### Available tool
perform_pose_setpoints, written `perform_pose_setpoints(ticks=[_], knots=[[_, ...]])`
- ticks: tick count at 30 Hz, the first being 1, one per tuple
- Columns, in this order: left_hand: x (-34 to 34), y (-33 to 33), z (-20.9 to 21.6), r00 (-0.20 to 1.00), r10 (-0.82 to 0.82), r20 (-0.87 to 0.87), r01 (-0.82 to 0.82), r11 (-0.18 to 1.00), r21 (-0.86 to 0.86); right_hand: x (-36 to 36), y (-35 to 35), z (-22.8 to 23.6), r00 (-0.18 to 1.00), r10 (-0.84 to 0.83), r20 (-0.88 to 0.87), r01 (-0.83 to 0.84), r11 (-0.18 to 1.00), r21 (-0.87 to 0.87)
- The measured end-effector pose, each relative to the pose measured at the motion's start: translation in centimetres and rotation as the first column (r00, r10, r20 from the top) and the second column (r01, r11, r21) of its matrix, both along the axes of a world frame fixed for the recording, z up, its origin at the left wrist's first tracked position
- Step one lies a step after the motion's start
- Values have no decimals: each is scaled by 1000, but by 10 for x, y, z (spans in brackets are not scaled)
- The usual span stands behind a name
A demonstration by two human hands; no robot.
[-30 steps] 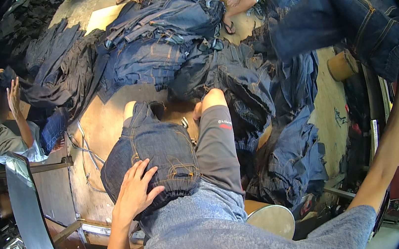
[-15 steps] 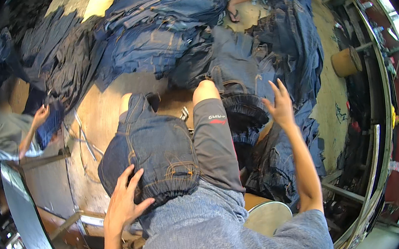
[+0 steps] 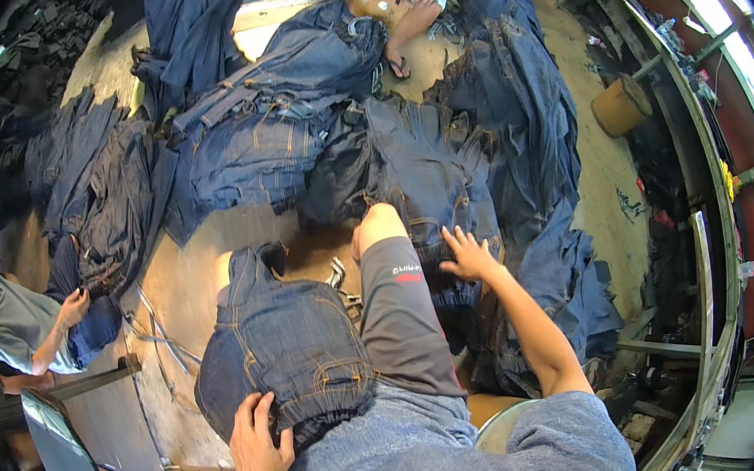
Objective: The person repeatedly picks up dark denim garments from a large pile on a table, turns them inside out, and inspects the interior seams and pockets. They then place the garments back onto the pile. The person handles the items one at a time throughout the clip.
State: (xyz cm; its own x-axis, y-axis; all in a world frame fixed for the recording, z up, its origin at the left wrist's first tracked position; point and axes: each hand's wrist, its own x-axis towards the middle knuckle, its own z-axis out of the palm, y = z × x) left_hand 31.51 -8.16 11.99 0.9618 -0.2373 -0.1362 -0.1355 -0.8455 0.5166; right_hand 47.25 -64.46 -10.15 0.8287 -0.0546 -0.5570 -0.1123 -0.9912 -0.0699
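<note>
A pair of dark blue denim trousers with an elastic waistband (image 3: 301, 348) lies across my left thigh, orange stitching showing. My left hand (image 3: 259, 443) rests at its near left edge, thumb apart from the fingers. Out to the right, my right hand (image 3: 469, 255) is spread, palm down, on another pair of dark denim trousers (image 3: 430, 172) beside my right knee. Those trousers lie on top of the heap, their gathered waistband toward me.
More denim trousers (image 3: 245, 157) are heaped ahead and along the right (image 3: 524, 133). A person (image 3: 19, 308) sits at the left handling dark cloth; another person's legs (image 3: 408, 29) show at the far side. A metal-topped bench (image 3: 66, 462) stands near left, a wooden frame (image 3: 704, 289) at right.
My right hand has come down from the air onto the denim trousers beside my knee. My left hand's fingers have drawn closer together. At the far left, dark denim now hangs upright.
</note>
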Motion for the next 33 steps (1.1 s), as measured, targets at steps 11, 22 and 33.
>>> perform_pose_setpoints(ticks=[11,22,33], knots=[[93,10,28,985,163,49,-160,985,-67,21,223,199,823,99,560,-521,528,671],[129,-12,54,991,-1,137,8,999,-51,66,306,217,816,535,218,-451,355,819],[92,-56,34,857,-405,319,339,909,244,52,291,190,866,500,20,-160,239,958]])
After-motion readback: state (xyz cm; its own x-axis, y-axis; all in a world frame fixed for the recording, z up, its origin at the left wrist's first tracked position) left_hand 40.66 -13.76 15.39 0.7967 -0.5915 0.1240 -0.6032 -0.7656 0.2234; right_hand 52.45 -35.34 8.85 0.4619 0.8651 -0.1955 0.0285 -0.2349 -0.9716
